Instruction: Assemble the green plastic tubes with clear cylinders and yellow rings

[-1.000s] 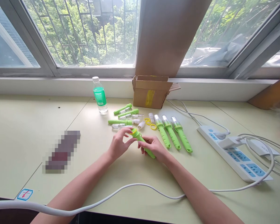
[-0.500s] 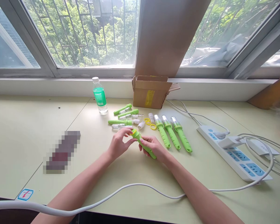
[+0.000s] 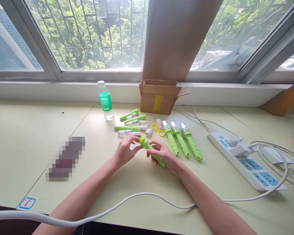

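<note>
My right hand [image 3: 166, 154] wraps round a green plastic handle [image 3: 146, 144], which slants with its wide end up and to the left. A yellow ring [image 3: 141, 139] sits around that wide end. There the thumb and fingers of my left hand [image 3: 124, 150] pinch at the ring; its fingertips are partly hidden. Just beyond lie two loose yellow rings [image 3: 161, 133], white-based pieces [image 3: 148, 131], clear tubes [image 3: 144, 122] and more green handles [image 3: 126, 128]. To the right, three green sticks with clear caps [image 3: 176, 137] lie side by side.
A water bottle [image 3: 105, 100] and an open cardboard box [image 3: 159, 99] stand at the back by the window. On the right lies a power strip [image 3: 247, 163] with plugs and cables. A white cable [image 3: 137, 194] crosses the front of the table, near my forearms. A blurred object [image 3: 67, 158] lies left.
Both hands stay on the green handle, with only slight shifts of the fingers. The whole view has moved a few pixels.
</note>
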`<act>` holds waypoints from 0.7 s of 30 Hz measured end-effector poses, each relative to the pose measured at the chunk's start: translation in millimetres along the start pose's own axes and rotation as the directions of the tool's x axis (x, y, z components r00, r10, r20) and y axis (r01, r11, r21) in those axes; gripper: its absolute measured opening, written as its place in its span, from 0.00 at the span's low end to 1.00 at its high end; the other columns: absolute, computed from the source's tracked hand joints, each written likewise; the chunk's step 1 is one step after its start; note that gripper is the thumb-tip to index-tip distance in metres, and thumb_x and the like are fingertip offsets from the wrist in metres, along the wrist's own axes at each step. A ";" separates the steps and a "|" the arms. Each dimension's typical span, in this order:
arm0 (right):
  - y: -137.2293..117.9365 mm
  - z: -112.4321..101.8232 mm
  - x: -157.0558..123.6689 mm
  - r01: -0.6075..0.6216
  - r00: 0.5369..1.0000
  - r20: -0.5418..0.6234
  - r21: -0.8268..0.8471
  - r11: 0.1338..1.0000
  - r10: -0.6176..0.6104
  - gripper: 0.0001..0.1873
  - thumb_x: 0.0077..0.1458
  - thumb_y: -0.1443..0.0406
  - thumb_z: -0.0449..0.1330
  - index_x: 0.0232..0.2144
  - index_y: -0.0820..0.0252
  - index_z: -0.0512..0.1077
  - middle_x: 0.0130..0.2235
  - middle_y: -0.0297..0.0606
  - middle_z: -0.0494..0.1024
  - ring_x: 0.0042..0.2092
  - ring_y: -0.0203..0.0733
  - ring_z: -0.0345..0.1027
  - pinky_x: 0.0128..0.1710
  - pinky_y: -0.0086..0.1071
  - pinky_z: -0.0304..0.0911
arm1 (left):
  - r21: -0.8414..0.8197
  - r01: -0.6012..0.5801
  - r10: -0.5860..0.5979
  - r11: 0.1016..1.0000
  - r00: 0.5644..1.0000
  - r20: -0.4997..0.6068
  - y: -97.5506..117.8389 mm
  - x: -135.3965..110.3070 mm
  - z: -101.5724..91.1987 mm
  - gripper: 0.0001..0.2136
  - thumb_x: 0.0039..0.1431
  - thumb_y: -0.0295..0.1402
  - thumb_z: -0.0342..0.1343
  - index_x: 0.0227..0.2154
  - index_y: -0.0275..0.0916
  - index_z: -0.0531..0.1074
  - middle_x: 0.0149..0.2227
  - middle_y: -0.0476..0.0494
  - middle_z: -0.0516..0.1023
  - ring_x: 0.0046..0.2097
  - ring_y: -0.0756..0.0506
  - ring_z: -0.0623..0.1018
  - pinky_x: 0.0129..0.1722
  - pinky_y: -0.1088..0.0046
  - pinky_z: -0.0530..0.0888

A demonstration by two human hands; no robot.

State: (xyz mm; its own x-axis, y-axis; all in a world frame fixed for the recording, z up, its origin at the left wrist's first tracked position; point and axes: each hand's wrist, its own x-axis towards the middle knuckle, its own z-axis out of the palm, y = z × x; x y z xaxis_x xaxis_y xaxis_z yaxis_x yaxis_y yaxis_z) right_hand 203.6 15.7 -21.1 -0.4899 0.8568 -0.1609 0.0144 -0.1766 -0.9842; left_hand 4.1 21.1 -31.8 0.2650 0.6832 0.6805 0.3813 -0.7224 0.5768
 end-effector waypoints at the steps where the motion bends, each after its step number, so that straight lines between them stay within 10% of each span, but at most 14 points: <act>1: -1.1 0.2 -0.1 0.008 1.000 -0.003 0.003 1.000 -0.008 0.19 0.47 0.55 0.65 0.38 0.59 0.68 0.28 0.34 0.74 0.18 0.32 0.63 0.15 0.26 0.57 | 0.005 -0.007 0.007 1.000 1.000 -0.010 0.8 -0.2 0.2 0.07 0.55 0.30 0.59 0.36 0.39 0.66 0.44 0.41 0.76 0.43 0.46 0.77 0.34 0.69 0.79; 9: -5.6 3.0 -1.9 0.067 0.997 0.036 -0.078 0.995 -0.064 0.20 0.54 0.51 0.56 0.25 0.62 0.72 0.22 0.34 0.68 0.20 0.32 0.59 0.20 0.27 0.55 | 0.029 -0.017 0.018 0.999 0.999 -0.047 3.3 0.3 1.9 0.10 0.56 0.31 0.58 0.39 0.40 0.66 0.45 0.41 0.75 0.40 0.48 0.77 0.33 0.69 0.79; 21: 1.8 1.0 0.9 0.020 0.999 -0.032 -0.096 0.995 -0.023 0.18 0.49 0.55 0.64 0.37 0.59 0.66 0.24 0.32 0.75 0.16 0.29 0.57 0.14 0.25 0.52 | 0.042 0.017 -0.017 0.999 1.000 -0.002 3.0 -1.7 4.1 0.12 0.53 0.33 0.61 0.38 0.39 0.65 0.46 0.40 0.74 0.40 0.47 0.77 0.33 0.69 0.78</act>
State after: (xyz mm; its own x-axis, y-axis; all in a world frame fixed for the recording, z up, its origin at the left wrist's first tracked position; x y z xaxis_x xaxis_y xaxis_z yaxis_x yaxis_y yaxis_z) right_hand 202.3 15.7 -23.0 -0.4623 0.8755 -0.1404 0.0880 -0.1123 -0.9898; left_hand 8.4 18.2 -33.1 0.2565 0.6952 0.6715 0.4224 -0.7055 0.5690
